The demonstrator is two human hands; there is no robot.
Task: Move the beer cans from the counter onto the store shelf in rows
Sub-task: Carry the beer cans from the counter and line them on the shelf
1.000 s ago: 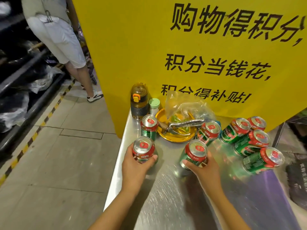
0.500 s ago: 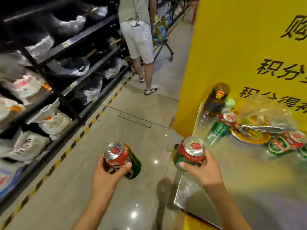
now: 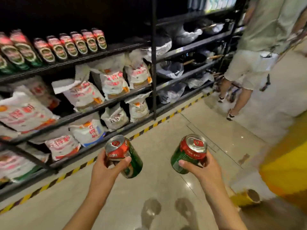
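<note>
My left hand (image 3: 106,170) grips a green and red beer can (image 3: 125,154), tilted, over the tiled floor. My right hand (image 3: 201,170) grips a second can of the same kind (image 3: 191,152) a little to the right. Both cans are carried in the air in front of a black store shelf (image 3: 114,47). On that upper shelf at the far left stands a row of several matching beer cans (image 3: 69,45). To the right of that row the shelf board looks bare and dark. The counter is out of view.
White sacks (image 3: 83,95) fill the lower shelves. Pans wrapped in plastic (image 3: 169,68) sit in the bay to the right. A person in light shorts (image 3: 249,67) stands in the aisle at the right. Yellow and black tape (image 3: 149,127) lines the floor along the shelf. A yellow stand (image 3: 285,171) is at the right.
I have turned left, away from the counter, towards the shelf. The counter and yellow sign have left the view. Both hands still carry their cans, now facing the shelf with the can row.
</note>
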